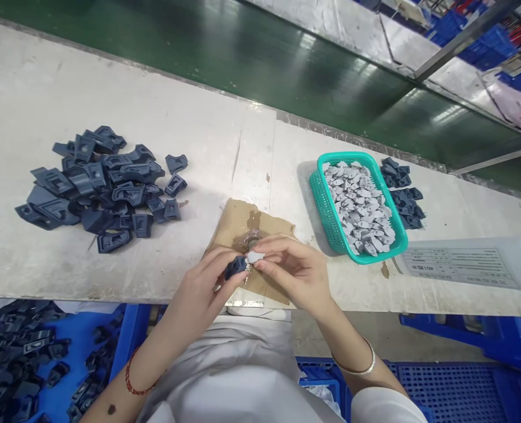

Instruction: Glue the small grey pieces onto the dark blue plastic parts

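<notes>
Left hand (208, 279), fingers closed on a dark piece (236, 268), right hand (302, 269), fingers pinching a pale part (254, 257) beside it, brown sheet (234, 226) beneath

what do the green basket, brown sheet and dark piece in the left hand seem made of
Green basket: likely moulded plastic, slightly glossy, judging by its even colour and perforated walls.
Brown sheet: probably cardboard or thick paper, matt, with ragged edges and dark stains.
Dark piece in the left hand: perhaps matt moulded plastic, from its uniform blue-grey colour; painted metal can't be ruled out.
</notes>
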`<state>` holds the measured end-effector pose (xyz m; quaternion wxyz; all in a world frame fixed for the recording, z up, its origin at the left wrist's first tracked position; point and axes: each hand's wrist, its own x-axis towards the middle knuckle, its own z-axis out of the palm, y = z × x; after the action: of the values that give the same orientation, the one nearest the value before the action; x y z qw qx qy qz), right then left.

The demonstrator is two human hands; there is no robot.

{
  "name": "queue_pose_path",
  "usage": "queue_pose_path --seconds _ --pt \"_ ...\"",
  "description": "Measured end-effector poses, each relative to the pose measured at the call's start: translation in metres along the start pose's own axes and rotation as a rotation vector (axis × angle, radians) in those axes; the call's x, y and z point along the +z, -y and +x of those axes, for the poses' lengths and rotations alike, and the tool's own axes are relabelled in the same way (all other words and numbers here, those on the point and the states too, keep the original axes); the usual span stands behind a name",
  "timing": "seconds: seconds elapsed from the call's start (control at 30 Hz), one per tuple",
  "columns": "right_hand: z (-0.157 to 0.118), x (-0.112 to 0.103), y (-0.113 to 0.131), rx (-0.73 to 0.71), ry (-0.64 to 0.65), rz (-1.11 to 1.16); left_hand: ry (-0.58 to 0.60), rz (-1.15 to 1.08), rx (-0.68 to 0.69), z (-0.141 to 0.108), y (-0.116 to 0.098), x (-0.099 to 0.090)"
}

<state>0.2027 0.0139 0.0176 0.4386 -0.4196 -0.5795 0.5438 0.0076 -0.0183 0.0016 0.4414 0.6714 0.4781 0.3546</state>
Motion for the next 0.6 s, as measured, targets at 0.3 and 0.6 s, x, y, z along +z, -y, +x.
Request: queue_pose_path --seconds 0.3,0.6 --pt "0.004 0.000 0.005 -0.075 0.072 -0.181 -0.001 -0.004 0.009 0.001 0.000 0.000" --pt "0.004 -0.003 0.011 -0.150 0.129 -0.400 0.034 0.005 0.007 0.003 -0.004 -0.002"
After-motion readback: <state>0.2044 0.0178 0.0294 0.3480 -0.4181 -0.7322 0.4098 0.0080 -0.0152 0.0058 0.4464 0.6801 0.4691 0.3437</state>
